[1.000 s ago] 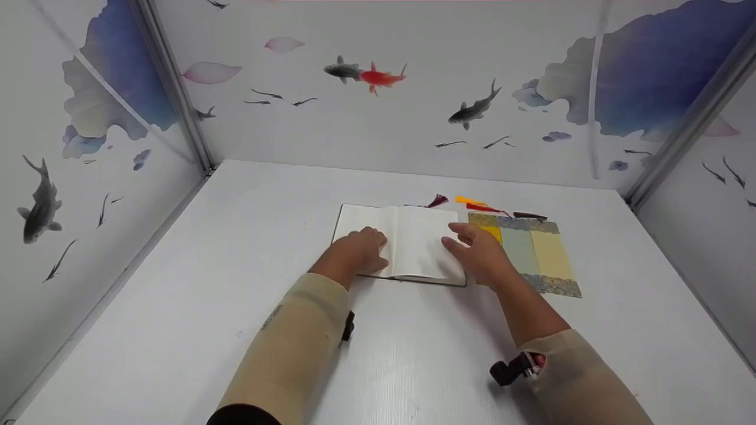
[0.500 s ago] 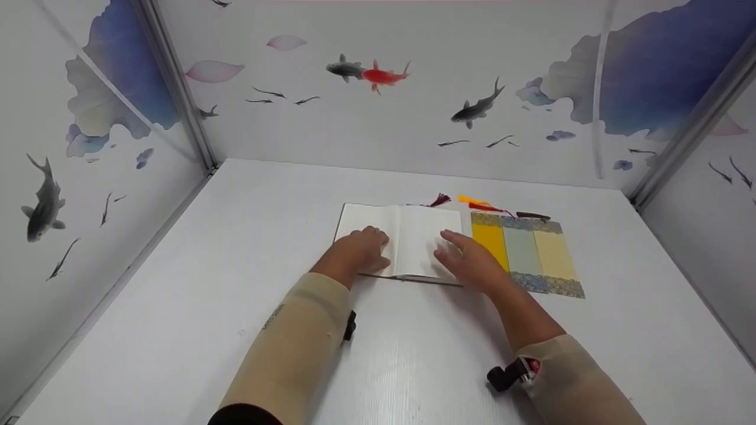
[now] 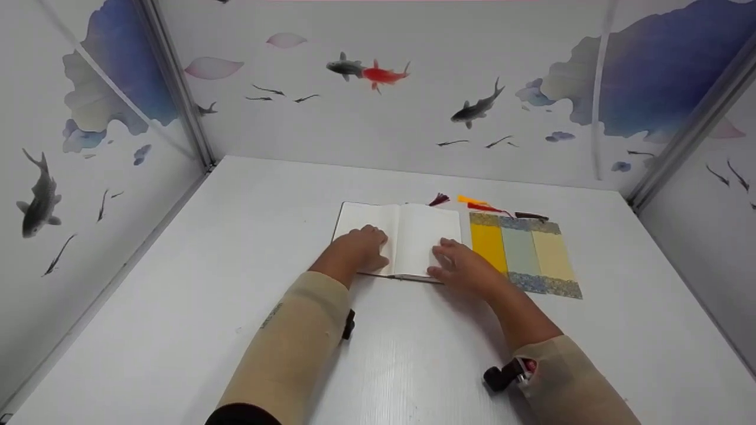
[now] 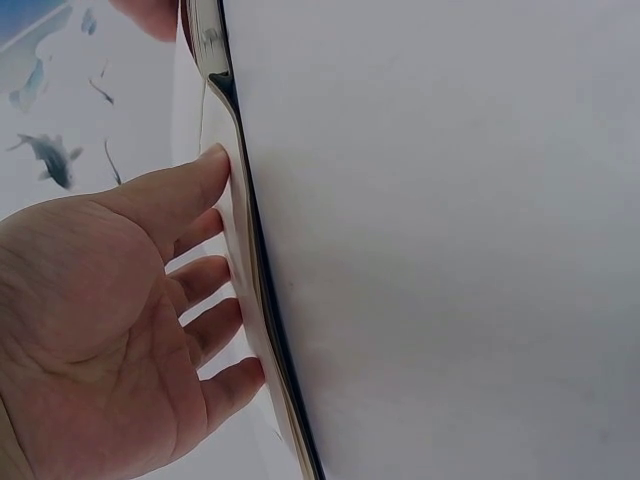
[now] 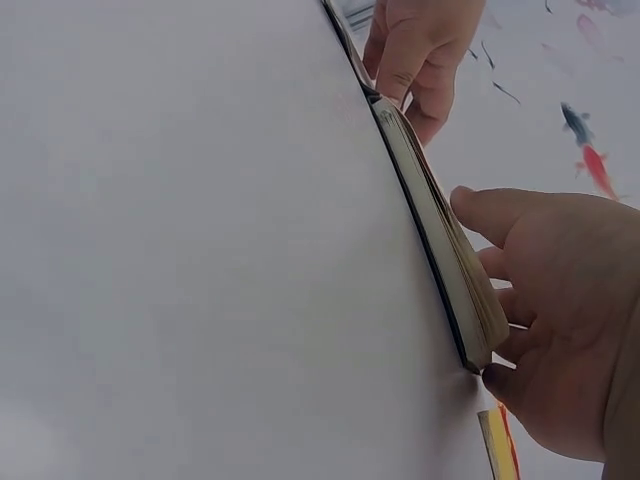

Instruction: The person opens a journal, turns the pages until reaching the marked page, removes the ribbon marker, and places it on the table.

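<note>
An open notebook (image 3: pixel 416 236) with blank white pages lies on the white table. My left hand (image 3: pixel 358 251) rests on its left page, and in the left wrist view the fingertips (image 4: pixel 235 385) touch the paper. At the right page's outer side is my right hand (image 3: pixel 469 268), fingers bent loosely. The right wrist view shows that hand (image 5: pixel 565 300) beside the thick page block (image 5: pixel 440 215), with its thumb by the top page; whether it pinches any sheet is not visible.
Right of the notebook lie yellow (image 3: pixel 489 245), pale green (image 3: pixel 520 251) and cream (image 3: pixel 552 254) strips with patterned ends, like bookmarks. Behind them are orange (image 3: pixel 471 199), red (image 3: pixel 485 208), dark (image 3: pixel 531 216) and maroon (image 3: pixel 439 199) tassels. Printed walls (image 3: pixel 390 130) enclose the table.
My right hand has moved left and toward me, from the notebook's right edge over the lower right page. My left hand has stayed on the left page.
</note>
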### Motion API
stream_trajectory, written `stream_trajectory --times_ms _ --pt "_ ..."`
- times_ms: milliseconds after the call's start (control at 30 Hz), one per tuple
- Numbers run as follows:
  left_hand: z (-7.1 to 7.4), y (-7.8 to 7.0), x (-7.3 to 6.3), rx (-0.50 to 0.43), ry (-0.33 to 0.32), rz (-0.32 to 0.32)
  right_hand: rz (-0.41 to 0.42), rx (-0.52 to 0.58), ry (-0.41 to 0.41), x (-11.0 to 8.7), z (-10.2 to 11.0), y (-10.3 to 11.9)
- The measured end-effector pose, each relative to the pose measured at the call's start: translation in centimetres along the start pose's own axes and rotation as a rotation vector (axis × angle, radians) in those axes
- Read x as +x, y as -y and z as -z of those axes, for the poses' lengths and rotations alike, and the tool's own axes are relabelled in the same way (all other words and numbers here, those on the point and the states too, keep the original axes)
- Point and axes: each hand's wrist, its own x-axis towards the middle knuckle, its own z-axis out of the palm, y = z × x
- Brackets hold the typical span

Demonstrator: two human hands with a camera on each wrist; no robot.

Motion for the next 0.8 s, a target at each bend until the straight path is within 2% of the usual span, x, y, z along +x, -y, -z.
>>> stream_trajectory --times_ms 167,267,800 --pt "0.20 0.04 -0.05 -0.002 -0.005 -0.002 0.046 -0.113 0.007 -0.27 0.07 -0.25" --pt "0.22 0.08 -0.05 -0.009 -0.006 -0.002 0.063 -0.143 0.015 -0.34 0.26 -0.45" --pt "0.03 0.14 0.04 -0.011 0.000 -0.002 0.041 -0.093 0.037 -0.60 0.91 -0.91"
